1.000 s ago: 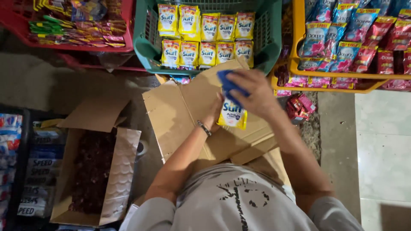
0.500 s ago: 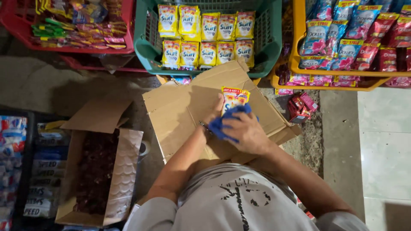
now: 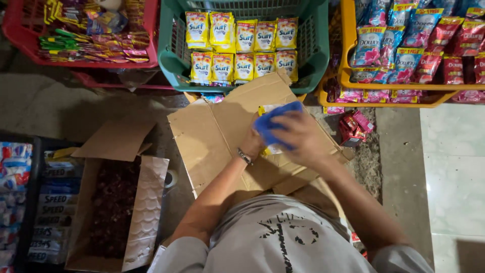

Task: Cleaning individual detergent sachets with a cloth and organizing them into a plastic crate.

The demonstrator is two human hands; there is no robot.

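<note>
Yellow sachet (image 3: pixel 273 148) pinched in left hand (image 3: pixel 254 143); right hand (image 3: pixel 299 137) presses blue cloth (image 3: pixel 273 124) onto it.

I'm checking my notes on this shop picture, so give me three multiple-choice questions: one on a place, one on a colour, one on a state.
1. Where do the hands work?
A. over a cardboard flap
B. inside the red basket
C. on the white tiles

2. What colour is the cloth under the right hand?
A. red
B. blue
C. white

3. How is the brown box at left?
A. taped shut
B. crushed flat
C. open

Answers: 1 A, the left hand and the right sit over the cardboard flap. 2 B, blue shows. 3 C, its flaps are spread.
</note>
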